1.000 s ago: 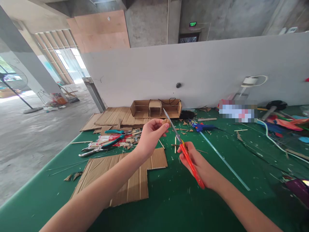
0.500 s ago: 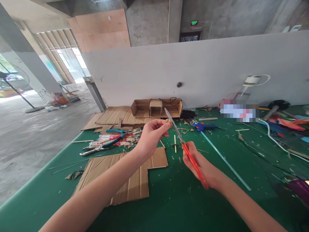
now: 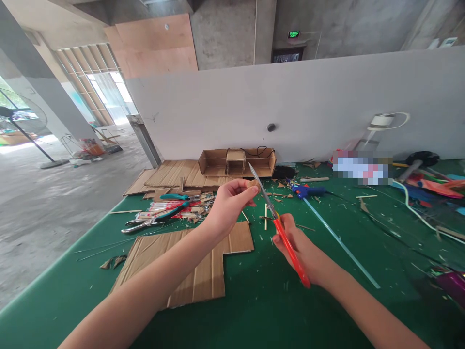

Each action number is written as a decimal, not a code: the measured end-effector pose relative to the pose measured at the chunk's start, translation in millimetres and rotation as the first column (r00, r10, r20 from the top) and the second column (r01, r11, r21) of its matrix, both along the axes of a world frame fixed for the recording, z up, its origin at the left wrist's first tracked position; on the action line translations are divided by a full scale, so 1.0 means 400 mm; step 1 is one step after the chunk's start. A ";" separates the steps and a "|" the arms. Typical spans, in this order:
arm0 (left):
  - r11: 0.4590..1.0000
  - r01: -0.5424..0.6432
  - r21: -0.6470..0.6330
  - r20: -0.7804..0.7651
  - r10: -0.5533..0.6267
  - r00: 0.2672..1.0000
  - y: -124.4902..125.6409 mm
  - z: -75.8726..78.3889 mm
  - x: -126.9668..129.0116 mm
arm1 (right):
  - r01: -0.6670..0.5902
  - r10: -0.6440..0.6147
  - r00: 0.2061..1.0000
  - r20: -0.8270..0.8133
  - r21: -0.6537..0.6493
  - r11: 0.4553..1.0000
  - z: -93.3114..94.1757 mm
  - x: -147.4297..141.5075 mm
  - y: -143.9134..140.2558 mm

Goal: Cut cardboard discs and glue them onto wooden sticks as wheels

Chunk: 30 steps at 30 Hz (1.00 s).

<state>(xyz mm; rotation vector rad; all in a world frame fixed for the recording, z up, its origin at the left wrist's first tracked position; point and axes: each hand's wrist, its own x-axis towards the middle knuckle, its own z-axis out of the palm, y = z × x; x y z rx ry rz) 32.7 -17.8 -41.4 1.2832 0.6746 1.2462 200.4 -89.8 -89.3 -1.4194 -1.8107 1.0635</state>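
Between thumb and fingers, my left hand (image 3: pixel 232 201) pinches a small piece of cardboard (image 3: pixel 253 184). My right hand (image 3: pixel 296 245) is wrapped round the red handles of a pair of scissors (image 3: pixel 292 252). The scissors' metal blades point up and to the left, right beside the cardboard piece; whether they touch it I cannot tell. Below my left forearm lies a large notched cardboard sheet (image 3: pixel 203 271) on the green table (image 3: pixel 269 310). Further back, against the white partition, stands a cardboard box structure (image 3: pixel 214 162) with a small box in its middle.
Pliers with teal handles (image 3: pixel 174 211) lie left among wooden sticks and red-white wrappers. A blue glue gun (image 3: pixel 308 191) rests to the right, near a long clear glue stick (image 3: pixel 341 242). More cardboard sheets (image 3: pixel 178 173) lie at the back left. Scraps and a white cable (image 3: pixel 410 203) are scattered about.
Both hands stay nearly in place. The scissors' handles have shifted slightly left and down, and the cardboard piece has turned a little in my left fingers. The view has moved slightly.
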 end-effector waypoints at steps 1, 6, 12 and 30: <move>1.000 0.003 0.008 -0.008 -0.003 1.000 0.001 0.000 -0.002 | 0.004 -0.004 1.000 0.007 -0.013 1.000 0.005 -0.002 -0.001; 1.000 0.025 0.012 -0.035 -0.025 0.999 0.004 0.003 -0.009 | 0.007 -0.007 0.999 0.043 -0.014 1.000 0.007 -0.002 -0.004; 0.997 0.075 -0.029 -0.060 -0.076 0.995 0.009 0.021 -0.022 | 0.018 -0.018 1.000 0.016 0.012 1.000 -0.030 0.001 0.006; 0.990 0.134 -0.037 -0.143 -0.138 0.980 0.015 0.032 -0.036 | 0.001 -0.002 1.000 -0.018 -0.048 0.999 -0.020 -0.010 0.000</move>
